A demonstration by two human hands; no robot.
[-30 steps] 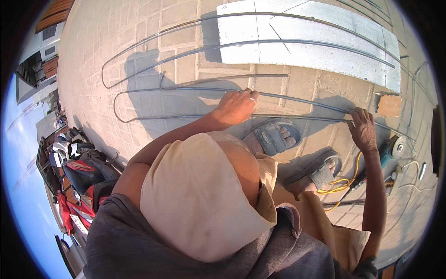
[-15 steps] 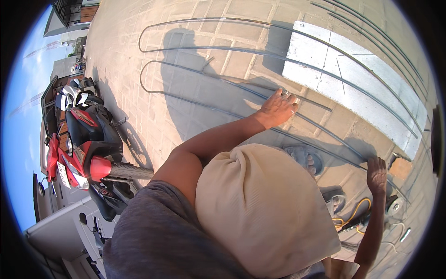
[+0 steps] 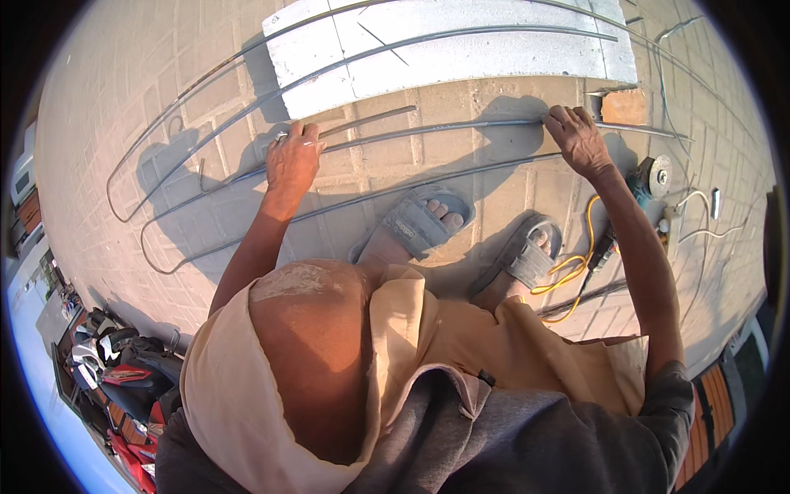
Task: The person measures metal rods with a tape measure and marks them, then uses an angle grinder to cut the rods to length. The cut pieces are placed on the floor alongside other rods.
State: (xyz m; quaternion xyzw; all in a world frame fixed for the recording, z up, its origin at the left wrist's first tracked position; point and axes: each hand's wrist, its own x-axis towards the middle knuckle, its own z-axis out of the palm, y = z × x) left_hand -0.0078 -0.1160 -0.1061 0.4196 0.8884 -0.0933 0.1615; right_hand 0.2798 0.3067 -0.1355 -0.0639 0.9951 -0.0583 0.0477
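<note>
A long steel rod [image 3: 444, 128], bent into a narrow U, stretches across the paving in front of my feet. My left hand [image 3: 294, 156] is closed around its far leg, towards the bent end. Further right, my right hand [image 3: 576, 142] grips the same leg with its fingers curled over it, close to a piece of brick. A short bar [image 3: 370, 120] sticks out to the right from beside my left hand; whether the fingers hold it too I cannot tell. Beyond, a second U-bent rod [image 3: 510, 29] lies across a white slab [image 3: 444, 66] with dark lines on it.
An orange brick piece [image 3: 624, 107] sits at the slab's right corner. An angle grinder [image 3: 638, 181] with a yellow cord [image 3: 592, 218] lies by my right forearm. My sandalled feet [image 3: 428, 218] are just behind the rod. Parked motorcycles [image 3: 123, 370] stand at lower left.
The view has swung round, bringing the slab to the top and the motorcycles to the lower left. Both hands remain on the rod; my bent knee now shows bare.
</note>
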